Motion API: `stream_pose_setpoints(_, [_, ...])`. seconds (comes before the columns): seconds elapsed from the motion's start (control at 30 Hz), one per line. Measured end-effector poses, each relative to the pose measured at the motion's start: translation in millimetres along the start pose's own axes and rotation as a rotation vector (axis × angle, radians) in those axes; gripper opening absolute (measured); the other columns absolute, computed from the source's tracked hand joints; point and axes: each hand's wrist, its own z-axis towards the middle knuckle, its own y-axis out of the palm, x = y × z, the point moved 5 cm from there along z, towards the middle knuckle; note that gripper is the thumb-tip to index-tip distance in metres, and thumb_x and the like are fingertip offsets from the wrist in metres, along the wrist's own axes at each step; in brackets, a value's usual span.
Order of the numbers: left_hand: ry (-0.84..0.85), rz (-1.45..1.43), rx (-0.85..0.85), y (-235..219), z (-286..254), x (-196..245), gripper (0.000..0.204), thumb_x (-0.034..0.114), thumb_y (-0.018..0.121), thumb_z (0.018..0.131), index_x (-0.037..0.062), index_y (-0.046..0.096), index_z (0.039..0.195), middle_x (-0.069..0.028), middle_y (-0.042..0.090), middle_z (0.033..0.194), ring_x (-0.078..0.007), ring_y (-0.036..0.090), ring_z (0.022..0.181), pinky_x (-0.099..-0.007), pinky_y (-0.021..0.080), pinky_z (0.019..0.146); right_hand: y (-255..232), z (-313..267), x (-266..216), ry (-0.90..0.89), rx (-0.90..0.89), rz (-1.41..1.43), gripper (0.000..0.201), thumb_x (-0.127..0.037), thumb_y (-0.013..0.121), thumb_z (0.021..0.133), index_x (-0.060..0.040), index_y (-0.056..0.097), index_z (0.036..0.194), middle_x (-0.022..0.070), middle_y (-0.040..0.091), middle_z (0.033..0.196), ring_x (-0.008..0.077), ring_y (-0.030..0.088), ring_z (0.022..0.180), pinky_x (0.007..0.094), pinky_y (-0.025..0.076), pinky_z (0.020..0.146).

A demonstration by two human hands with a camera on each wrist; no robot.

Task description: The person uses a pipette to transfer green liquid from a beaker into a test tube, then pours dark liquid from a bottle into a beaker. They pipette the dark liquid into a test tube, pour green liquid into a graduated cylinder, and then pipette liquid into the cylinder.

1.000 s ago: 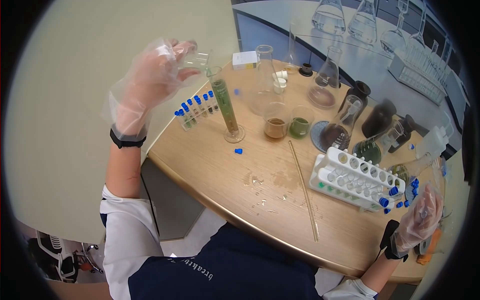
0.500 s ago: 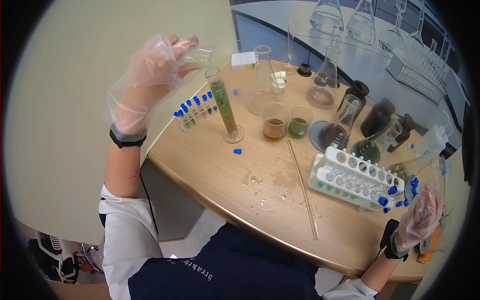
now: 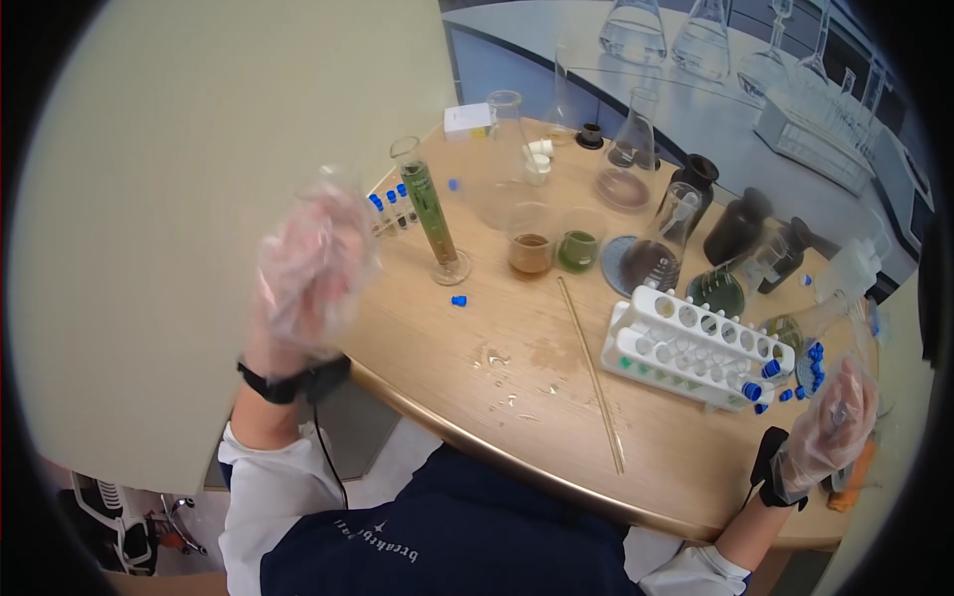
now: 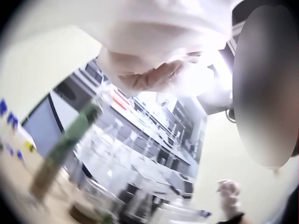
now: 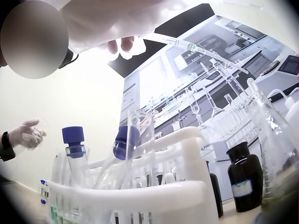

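My gloved left hand is raised left of the tall graduated cylinder, apart from it, fingers curled. Blur and the glove hide most of the small glass beaker in its grip. The cylinder stands upright, green liquid above a brownish lower part; in the left wrist view the green column is below the hand. My gloved right hand is at the table's right, beside the white test tube rack. In the right wrist view it holds a thin clear tube above the rack and its blue-capped tubes.
A brown-liquid beaker and a green-liquid beaker stand mid-table. Conical flasks and dark bottles are behind. A glass rod lies near wet spots; a blue cap is by the cylinder.
My left hand has moved down and away from the cylinder's mouth, toward my body. The beaker, plainly visible before, is now hard to make out. My right hand stays nearly still.
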Motion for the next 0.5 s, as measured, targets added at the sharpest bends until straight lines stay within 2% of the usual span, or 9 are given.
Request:
stream_pose_setpoints(0.03, [-0.036,0.000,-0.033,-2.5,-10.3,-16.8,0.051,0.037,0.063,0.085,0.0025,0.051,0.120,-0.0063,0.055,0.088,-0.0113,0.052,0.074,-0.0254,0.046,0.067,-0.7,1.6,-4.1,-0.010,0.010,0.009,0.024,0.006,0.054,0.083,-0.0013,0.059,0.105,0.0162,0.065,0.093,0.0307,0.059,0.079,0.0368,0.048,0.066])
stream_pose_setpoints(0.1, [-0.146,-0.157,-0.194,44.9,-21.5,-26.4,0.047,0.031,0.063,0.086,0.0054,0.050,0.124,-0.0085,0.053,0.099,-0.0144,0.053,0.079,-0.0293,0.048,0.071,-2.4,8.0,-17.8,-0.014,-0.022,-0.060,0.021,0.000,0.054,0.084,-0.0013,0.062,0.103,0.0156,0.064,0.091,0.0288,0.059,0.076,0.0358,0.048,0.064])
stream_pose_setpoints(0.17, [-0.072,-0.383,-0.455,67.1,-32.5,-64.0,0.041,0.025,0.064,0.087,0.0091,0.051,0.122,-0.0085,0.052,0.108,-0.0152,0.054,0.081,-0.0291,0.047,0.072,-5.8,10.3,-29.1,0.050,-0.073,-0.022,0.019,-0.006,0.053,0.086,-0.0022,0.066,0.100,0.0149,0.063,0.088,0.0271,0.058,0.072,0.0346,0.046,0.062])
stream_pose_setpoints(0.23, [-0.360,-0.442,-0.530,93.9,-35.7,-80.8,0.038,0.023,0.065,0.086,0.0096,0.052,0.119,-0.0067,0.053,0.103,-0.0145,0.053,0.079,-0.0286,0.046,0.071,-8.1,4.7,-39.0,0.184,-0.145,0.125,0.021,-0.014,0.054,0.086,-0.0039,0.068,0.097,0.0140,0.062,0.087,0.0255,0.056,0.068,0.0333,0.043,0.058])
stream_pose_setpoints(0.27, [-0.506,-0.468,-0.571,106.4,-38.6,-88.1,0.037,0.022,0.066,0.085,0.0099,0.053,0.117,-0.0057,0.053,0.101,-0.0141,0.053,0.079,-0.0283,0.045,0.070,-5.4,21.4,-60.4,0.042,-0.240,0.057,0.023,-0.020,0.055,0.085,-0.0068,0.069,0.096,0.0109,0.061,0.084,0.0243,0.055,0.064,0.0329,0.041,0.055])
stream_pose_setpoints(0.3, [-0.556,-0.465,-0.588,116.4,-38.7,-92.8,0.038,0.017,0.068,0.083,0.0098,0.052,0.117,-0.0040,0.053,0.105,-0.0129,0.053,0.082,-0.0268,0.046,0.071,-3.0,37.0,-81.8,-0.106,-0.323,0.002,0.025,-0.026,0.057,0.083,-0.0097,0.070,0.096,0.0077,0.060,0.081,0.0231,0.053,0.061,0.0325,0.039,0.053])
stream_pose_setpoints(0.37, [-0.652,-0.450,-0.629,132.9,-35.5,-102.0,0.042,0.008,0.071,0.079,0.0096,0.052,0.116,-0.0005,0.052,0.112,-0.0103,0.054,0.088,-0.0238,0.046,0.071,0.8,48.0,-102.4,-0.242,-0.459,0.056,0.027,-0.026,0.060,0.080,-0.0118,0.069,0.102,0.0035,0.057,0.074,0.0213,0.052,0.058,0.0329,0.038,0.050])
stream_pose_setpoints(0.47, [-0.721,-0.647,-0.825,155.1,-33.2,-107.7,0.046,0.007,0.071,0.078,0.0090,0.051,0.119,0.0004,0.052,0.111,-0.0101,0.055,0.090,-0.0230,0.046,0.074,14.8,55.2,-120.8,-0.262,-0.595,0.198,0.023,-0.024,0.066,0.081,-0.0145,0.066,0.101,0.0019,0.053,0.073,0.0196,0.050,0.058,0.0337,0.040,0.051])
stream_pose_setpoints(0.5, [-0.708,-0.626,-0.815,159.3,-31.4,-105.3,0.043,0.009,0.072,0.078,0.0084,0.052,0.116,-0.0005,0.054,0.106,-0.0104,0.054,0.088,-0.0234,0.045,0.073,18.4,58.0,-125.0,-0.266,-0.619,0.196,0.026,-0.026,0.068,0.078,-0.0153,0.065,0.102,0.0016,0.051,0.071,0.0191,0.050,0.057,0.0337,0.039,0.050])
